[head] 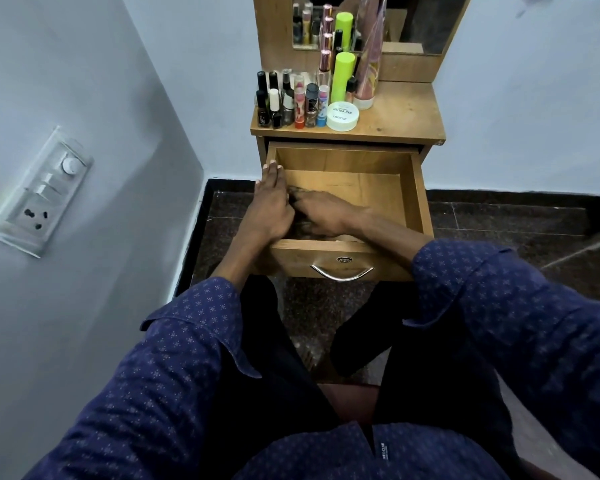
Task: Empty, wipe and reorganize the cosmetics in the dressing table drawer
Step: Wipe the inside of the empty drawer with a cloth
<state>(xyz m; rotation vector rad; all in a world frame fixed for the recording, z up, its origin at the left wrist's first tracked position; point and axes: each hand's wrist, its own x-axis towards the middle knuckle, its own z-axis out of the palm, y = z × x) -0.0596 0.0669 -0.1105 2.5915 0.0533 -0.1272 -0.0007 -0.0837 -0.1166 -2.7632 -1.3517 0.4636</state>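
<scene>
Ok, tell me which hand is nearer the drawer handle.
Right. The right hand lies inside the drawer near its front wall, just behind the handle. The left hand rests along the drawer's left edge, farther off to the side.

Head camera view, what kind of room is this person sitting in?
Probably a bedroom or dressing corner at home: a small wooden dressing table with a mirror, nail polish bottles lined up on top, and its drawer pulled open.

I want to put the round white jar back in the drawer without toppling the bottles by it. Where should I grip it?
Take the white jar by its rim, coming from above and from its right, front side. It sits low and wide on the tabletop, with bottles close on its left and behind, while the right is bare.
</scene>
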